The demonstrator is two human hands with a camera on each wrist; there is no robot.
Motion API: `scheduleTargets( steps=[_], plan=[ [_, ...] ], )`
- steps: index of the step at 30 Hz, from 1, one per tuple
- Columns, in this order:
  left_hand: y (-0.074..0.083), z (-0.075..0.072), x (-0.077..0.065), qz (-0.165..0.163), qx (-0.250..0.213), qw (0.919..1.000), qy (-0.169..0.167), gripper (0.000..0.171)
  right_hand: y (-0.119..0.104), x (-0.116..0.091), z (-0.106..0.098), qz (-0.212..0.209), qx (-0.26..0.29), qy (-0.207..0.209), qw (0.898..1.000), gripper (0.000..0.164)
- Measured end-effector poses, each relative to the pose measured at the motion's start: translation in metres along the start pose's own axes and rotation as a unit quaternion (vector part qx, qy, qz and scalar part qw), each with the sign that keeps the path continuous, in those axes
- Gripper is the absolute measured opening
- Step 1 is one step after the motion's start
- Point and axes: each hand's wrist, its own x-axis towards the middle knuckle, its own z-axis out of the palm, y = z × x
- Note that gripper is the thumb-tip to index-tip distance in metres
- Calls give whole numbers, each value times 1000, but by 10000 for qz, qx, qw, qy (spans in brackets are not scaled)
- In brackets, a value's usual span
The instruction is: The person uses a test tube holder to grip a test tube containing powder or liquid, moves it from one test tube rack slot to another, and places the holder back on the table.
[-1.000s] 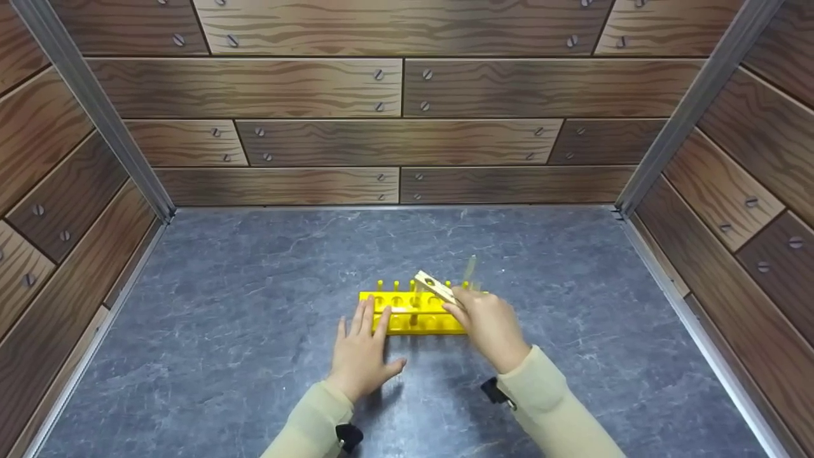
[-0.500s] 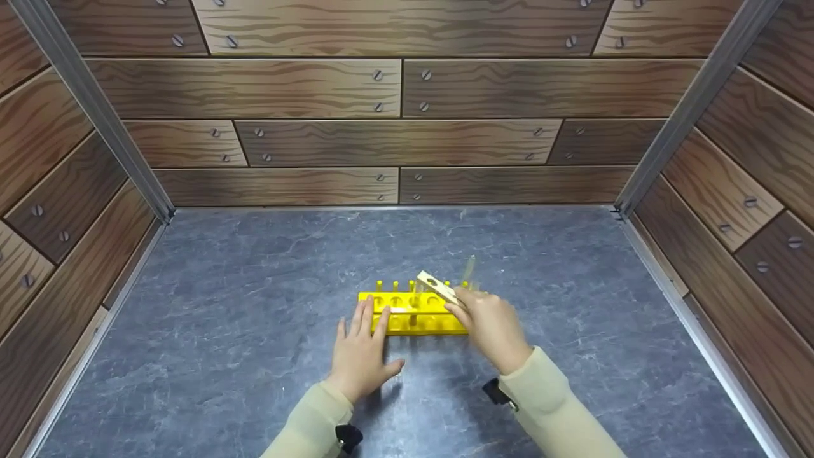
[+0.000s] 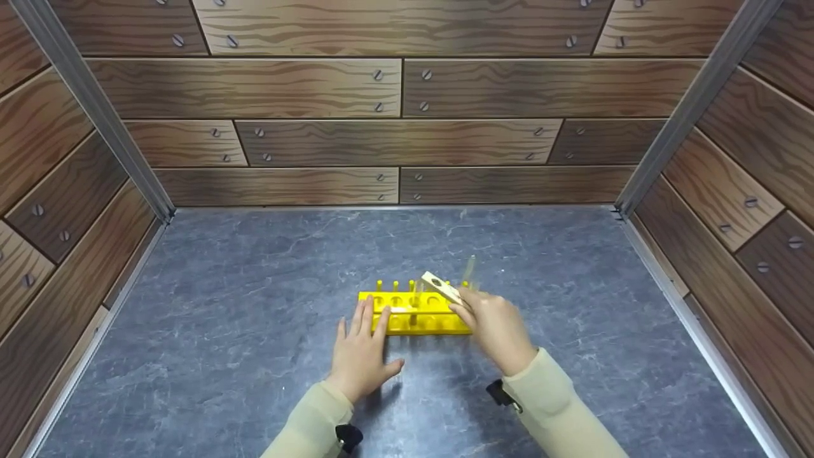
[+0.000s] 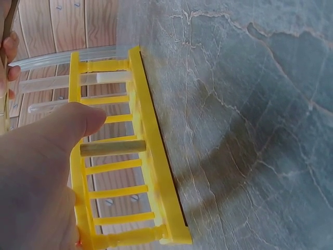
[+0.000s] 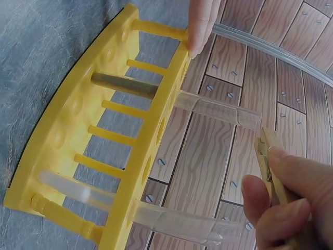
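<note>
A yellow test tube rack (image 3: 397,310) stands on the floor of the box. My left hand (image 3: 359,359) rests on its left end with fingers stretched out, the thumb apart. My right hand (image 3: 499,327) grips a wooden test tube clamp (image 3: 442,287), its tip by the top of a test tube with dark brownish contents (image 5: 125,86). In the right wrist view, the clamp's tip appears just apart from that tube's clear upper part (image 5: 218,111). At the rack's right end stands another test tube with white contents (image 5: 67,186).
Yellow pegs (image 3: 379,286) line the rack's back edge. A clear round-ended tube (image 4: 44,107) shows near the tube with white contents. Wood-plank-patterned walls (image 3: 318,143) and metal edge strips (image 3: 699,346) enclose the grey marbled surface (image 3: 222,318).
My right hand has shifted slightly right with the clamp, whose tip moves off the tube with brownish contents. The left hand and the rack stay put.
</note>
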Motion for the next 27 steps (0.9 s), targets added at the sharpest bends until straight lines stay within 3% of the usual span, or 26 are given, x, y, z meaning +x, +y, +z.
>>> scheduleTargets(
  steps=[16, 27],
  plan=[
    [0, 2, 0, 47, 187, 9998, 83, 93, 7, -3, -5, 30, -94, 57, 9999, 17],
    [-1, 3, 1, 17, 130, 9999, 41, 93, 11, -6, -10, 307, -76, -55, 9995, 33]
  ],
)
